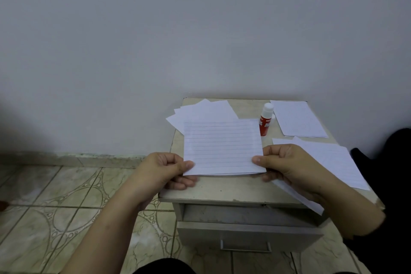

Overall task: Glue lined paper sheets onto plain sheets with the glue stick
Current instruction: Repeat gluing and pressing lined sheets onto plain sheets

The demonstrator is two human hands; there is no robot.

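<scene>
A lined paper sheet (pixel 222 147) is held just above the small table (pixel 222 191), with another sheet's edge showing under its near side. My left hand (pixel 164 169) pinches its near left corner, thumb on top. My right hand (pixel 287 164) pinches the near right corner the same way. The glue stick (pixel 265 120), red with a white cap, stands upright behind the sheet's far right corner. Several plain sheets (pixel 200 109) lie fanned at the table's back left, partly hidden by the held sheet.
A stack of sheets (pixel 298 118) lies at the back right, and more lined sheets (pixel 333 160) spread at the right, partly over the table's edge. A drawer (pixel 249 233) stands partly pulled out below. A dark shape (pixel 391 162) borders the right side. Tiled floor lies left.
</scene>
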